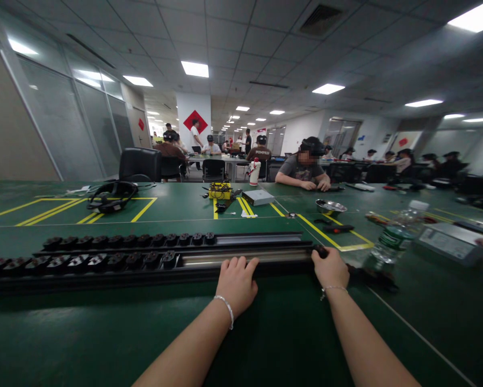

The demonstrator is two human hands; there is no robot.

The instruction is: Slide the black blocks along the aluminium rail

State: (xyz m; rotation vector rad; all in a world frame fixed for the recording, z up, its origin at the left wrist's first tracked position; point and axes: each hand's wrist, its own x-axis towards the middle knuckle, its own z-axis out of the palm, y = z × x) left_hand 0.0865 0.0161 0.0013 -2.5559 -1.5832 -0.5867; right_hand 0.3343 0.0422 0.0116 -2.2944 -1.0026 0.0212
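A long black rail (241,258) with two rows of small black clips (116,252) lies across the green table (104,333) in front of me. My left hand (236,284) rests on the rail's near edge, fingers curled over it. At the rail's right end my right hand (330,267) is closed around a small black part (321,250).
A plastic water bottle (394,236) lies to the right, beside a grey box (446,242). Further back are a black headset (112,196), a yellow device (220,190), a metal bowl (330,206) and black tools (338,228). A seated person (305,169) works opposite; others sit behind.
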